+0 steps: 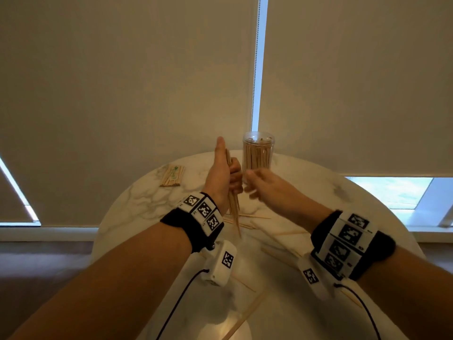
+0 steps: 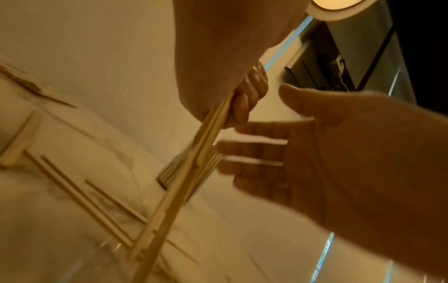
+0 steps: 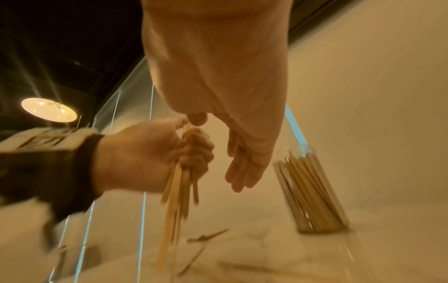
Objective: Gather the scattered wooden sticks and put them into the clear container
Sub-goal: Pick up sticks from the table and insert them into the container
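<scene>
My left hand (image 1: 226,174) is raised over the round marble table (image 1: 137,204) and grips a bundle of thin wooden sticks (image 1: 234,209) in its fist, thumb up, with the stick tips pointing down. In the right wrist view the left hand (image 3: 194,151) is curled round the bundle (image 3: 178,199). My right hand (image 1: 255,184) hovers just right of it with straight fingers (image 3: 240,172) and holds nothing. The clear container (image 1: 257,153) stands upright behind both hands, packed with sticks. Several loose sticks (image 1: 256,217) lie on the table below my wrists.
A flat packet of sticks (image 1: 172,176) lies at the table's back left. More loose sticks (image 1: 245,317) lie near the front edge. Roller blinds (image 1: 122,94) hang close behind the table. Wrist camera cables (image 1: 176,305) dangle under both forearms.
</scene>
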The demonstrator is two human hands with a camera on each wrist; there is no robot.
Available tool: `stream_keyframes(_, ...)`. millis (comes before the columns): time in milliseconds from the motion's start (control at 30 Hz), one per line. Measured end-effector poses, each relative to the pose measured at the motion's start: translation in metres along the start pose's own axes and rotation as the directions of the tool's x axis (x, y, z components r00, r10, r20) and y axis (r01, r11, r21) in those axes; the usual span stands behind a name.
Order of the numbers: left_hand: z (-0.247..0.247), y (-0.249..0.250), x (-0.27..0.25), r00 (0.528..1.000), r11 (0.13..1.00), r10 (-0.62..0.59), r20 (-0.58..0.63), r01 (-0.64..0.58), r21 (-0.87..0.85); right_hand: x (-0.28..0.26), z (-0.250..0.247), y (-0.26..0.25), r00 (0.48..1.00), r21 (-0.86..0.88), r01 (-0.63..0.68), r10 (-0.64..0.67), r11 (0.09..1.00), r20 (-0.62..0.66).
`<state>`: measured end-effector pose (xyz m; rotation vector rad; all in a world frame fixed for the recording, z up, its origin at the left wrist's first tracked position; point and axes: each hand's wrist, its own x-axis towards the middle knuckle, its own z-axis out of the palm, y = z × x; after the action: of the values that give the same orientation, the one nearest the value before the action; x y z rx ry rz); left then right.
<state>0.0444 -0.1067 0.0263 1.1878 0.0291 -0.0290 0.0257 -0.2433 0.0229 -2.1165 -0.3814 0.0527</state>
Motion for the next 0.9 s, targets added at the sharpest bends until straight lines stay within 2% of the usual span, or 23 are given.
stream_keyframes(100,-0.002,0.007,0.003,0.999,0.988,0.033,-0.037,-0.039,-0.147,-0.012,0.019,0.014,0.957,-0.19,-0.063,0.114,0.98,0.268)
stream_keyframes(167,0.0,0.008,0.003,0.998,0.974,0.062,-0.025,-0.066,-0.216,-0.012,0.03,0.019,0.931,-0.244,-0.092,0.17,0.966,0.323)
stream_keyframes(233,0.003,0.006,0.002,0.996,0.967,0.088,-0.021,-0.09,-0.237,-0.008,0.036,0.02,0.937,-0.234,-0.122,0.19,0.965,0.294)
stream_keyframes(367,0.006,0.004,0.001,0.992,0.961,0.123,-0.016,-0.123,-0.248,-0.004,0.035,0.016,0.935,0.033,-0.253,0.235,0.967,0.265)
stream_keyframes(433,0.005,0.005,0.001,0.991,0.96,0.133,-0.018,-0.134,-0.247,-0.006,0.032,0.012,0.927,0.089,-0.278,0.242,0.956,0.286)
stream_keyframes(567,0.002,0.009,0.004,0.99,0.961,0.115,-0.083,-0.132,-0.244,-0.008,0.029,0.004,0.937,0.112,-0.254,0.215,0.961,0.275)
stream_keyframes(667,0.005,0.004,0.005,0.989,0.961,0.125,-0.084,-0.142,-0.237,-0.007,0.028,0.002,0.95,0.122,-0.253,0.223,0.96,0.216)
stream_keyframes(800,0.01,0.0,0.004,0.99,0.972,0.119,-0.077,-0.132,-0.196,-0.004,0.031,0.002,0.951,0.14,-0.262,0.232,0.955,0.204)
stream_keyframes(900,0.013,0.003,0.004,0.99,0.959,0.109,-0.093,-0.13,-0.253,-0.005,0.033,0.003,0.953,0.176,-0.256,0.218,0.951,0.209)
